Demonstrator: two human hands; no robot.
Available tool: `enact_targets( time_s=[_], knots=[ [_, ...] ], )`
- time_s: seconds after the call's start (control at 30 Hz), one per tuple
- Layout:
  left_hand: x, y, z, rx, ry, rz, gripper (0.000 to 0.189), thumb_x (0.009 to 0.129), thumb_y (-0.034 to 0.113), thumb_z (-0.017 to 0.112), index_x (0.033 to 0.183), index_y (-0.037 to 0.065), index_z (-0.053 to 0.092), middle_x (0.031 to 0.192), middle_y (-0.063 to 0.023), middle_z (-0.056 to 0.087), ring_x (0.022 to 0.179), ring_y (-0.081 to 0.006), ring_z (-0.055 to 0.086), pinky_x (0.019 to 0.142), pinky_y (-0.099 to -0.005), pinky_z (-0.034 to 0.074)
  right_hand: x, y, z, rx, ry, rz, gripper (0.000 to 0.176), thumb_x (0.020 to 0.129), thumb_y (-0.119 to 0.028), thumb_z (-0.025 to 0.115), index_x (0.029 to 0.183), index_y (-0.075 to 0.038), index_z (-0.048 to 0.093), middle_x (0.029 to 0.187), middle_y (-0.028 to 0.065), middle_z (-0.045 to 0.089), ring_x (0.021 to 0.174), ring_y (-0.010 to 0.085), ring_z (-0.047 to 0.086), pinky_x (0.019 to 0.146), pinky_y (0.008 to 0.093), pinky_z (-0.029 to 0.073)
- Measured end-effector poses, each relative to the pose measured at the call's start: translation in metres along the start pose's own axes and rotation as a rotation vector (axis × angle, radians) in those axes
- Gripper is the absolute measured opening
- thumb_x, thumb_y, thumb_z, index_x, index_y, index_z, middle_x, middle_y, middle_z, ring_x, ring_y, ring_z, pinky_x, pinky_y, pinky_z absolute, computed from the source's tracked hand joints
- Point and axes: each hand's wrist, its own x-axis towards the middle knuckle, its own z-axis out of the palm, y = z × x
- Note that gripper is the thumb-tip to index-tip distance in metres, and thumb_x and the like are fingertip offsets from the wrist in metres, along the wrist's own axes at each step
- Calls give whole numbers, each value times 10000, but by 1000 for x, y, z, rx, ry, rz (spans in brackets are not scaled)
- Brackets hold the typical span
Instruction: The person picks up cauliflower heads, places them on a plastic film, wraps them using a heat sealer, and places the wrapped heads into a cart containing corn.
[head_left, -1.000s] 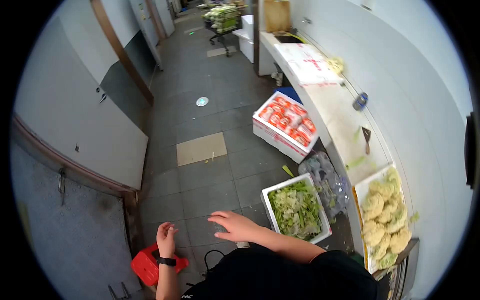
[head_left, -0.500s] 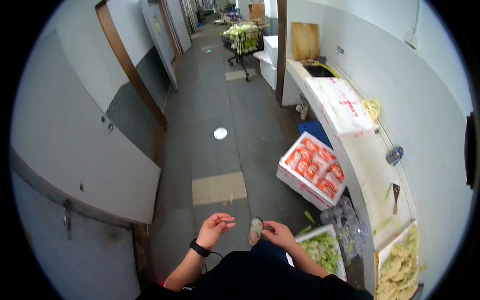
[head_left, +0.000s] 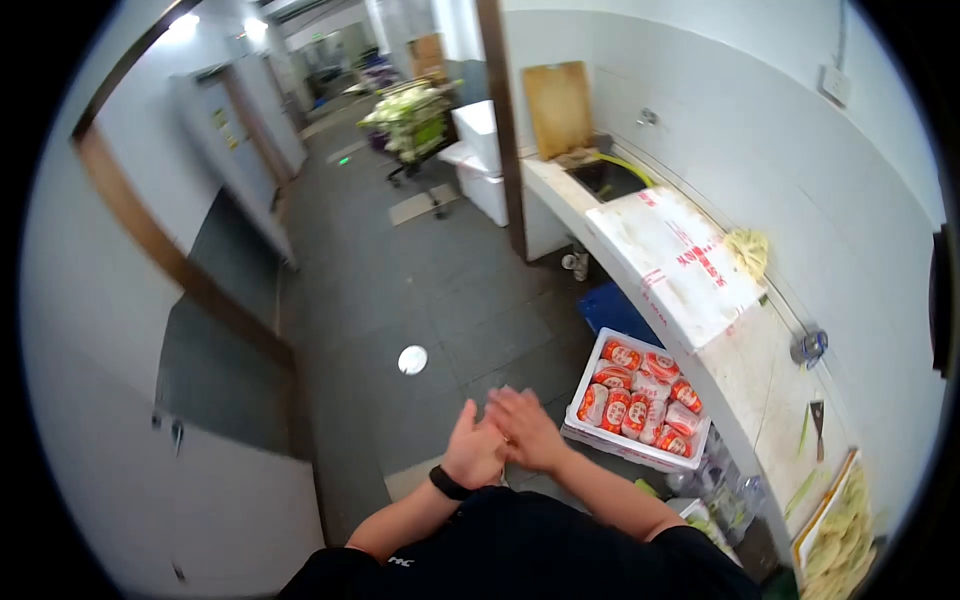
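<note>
In front of my body, my left hand [head_left: 474, 446] and my right hand [head_left: 526, 428] meet palm against palm, with fingers stretched out and a little blurred. No object shows between them. To the right of the hands, a white foam box [head_left: 628, 455] on the floor is filled with red-and-white wrapped packages [head_left: 636, 412]. Behind it lies a blue object [head_left: 618, 312], partly hidden under the counter. Clear plastic [head_left: 735, 495] is bunched on the floor nearer to me.
The counter [head_left: 770, 390] on the right bears a closed foam box [head_left: 680, 262], a can [head_left: 809, 348], a scraper-like tool [head_left: 818, 430] and pale leafy vegetables [head_left: 845, 540]. A sink [head_left: 610, 180] sits farther along. A loaded cart [head_left: 410, 125] stands in the corridor; doors line the left.
My hands were apart and have come together, palm to palm. My view has shifted forward and turned; the box of wrapped packages appears lower and the crate of green leaves is mostly out of sight.
</note>
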Motion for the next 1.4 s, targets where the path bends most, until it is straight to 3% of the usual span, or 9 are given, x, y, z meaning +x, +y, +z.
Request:
enact_targets(
  time_s=[0.07,0.1,0.2,0.33,0.53,0.67,0.97,1.27,1.4],
  knots=[
    [4,50,25,-39,-111,-35,800,957,664,144,1479,79,304,1539,-186,282,1384,-322,338,1128,-486,280,14,63,3,86,-13,457,561,899,-353,579,1371,-71,469,1474,211,374,1365,371,359,1114,475,292],
    [23,94,46,46,-198,-122,868,920,720,108,1489,90,290,1549,-187,262,1389,-320,335,1107,-522,295,2,108,-1,84,215,642,525,918,-348,563,1351,-62,484,1454,211,399,1350,373,376,1105,455,309],
    [86,150,49,505,-112,-65,722,991,597,126,1412,77,397,1473,-178,391,1326,-304,411,1069,-458,368,18,155,-77,-31,486,898,471,957,-346,528,1306,-32,510,1354,227,492,1278,375,453,1063,412,365],
    [183,192,55,581,-161,-193,591,1028,494,203,1330,56,459,1384,-166,477,1250,-283,477,1034,-423,408,6,244,-120,-337,740,924,440,929,-335,582,1231,-17,552,1200,200,596,1071,357,598,928,446,464],
    [293,210,70,655,-233,-404,423,1034,369,335,1252,44,496,1276,-141,543,1144,-258,546,980,-395,452,4,334,-235,-80,1186,1137,319,908,-251,615,1138,-30,604,1018,109,661,892,166,635,756,319,512],
    [378,218,84,702,-224,-459,383,1029,343,376,1237,46,500,1256,-135,555,1132,-251,552,968,-391,457,13,420,-298,758,1696,887,392,943,-298,577,1201,-11,509,1048,123,613,910,207,601,741,328,512],
    [557,221,131,752,-215,-594,342,1020,314,411,1221,52,501,1261,-138,553,1147,-240,531,979,-393,428,-11,622,-398,1188,2440,521,441,958,-345,583,1219,-7,473,1106,157,576,895,238,594,743,311,541],
    [650,217,146,753,-263,-834,329,1023,273,418,1231,30,495,1270,-141,553,1145,-231,545,983,-382,434,-3,630,-405,1158,2402,419,302,956,-303,609,1154,-77,575,1088,78,624,949,203,602,781,318,533],
    [675,217,151,821,-378,-892,357,1025,303,421,1245,31,494,1268,-132,554,1140,-223,554,976,-369,444,39,590,-380,992,2278,173,295,977,-250,578,1207,-69,546,1117,71,613,970,184,591,822,312,532]
  ],
)
